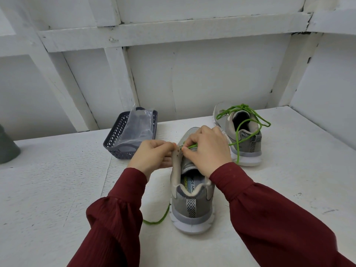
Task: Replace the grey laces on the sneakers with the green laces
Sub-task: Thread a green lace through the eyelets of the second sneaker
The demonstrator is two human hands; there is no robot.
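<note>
A grey sneaker (192,205) stands on the white table with its heel toward me. My left hand (152,155) pinches the left eyelet flap of this shoe near the top. My right hand (206,149) pinches a green lace (192,145) at the same flap, covering the tongue and the front eyelets. One end of that lace (159,218) trails out by the heel on the left. A second grey sneaker (242,132) stands farther back on the right, laced with a green lace (244,122) tied in a loose bow.
A dark plastic basket (115,143) holding a clear plastic bag (138,126) sits behind my left hand. A grey-green object (7,147) stands at the far left edge. White walls with beams close in the table at the back and right.
</note>
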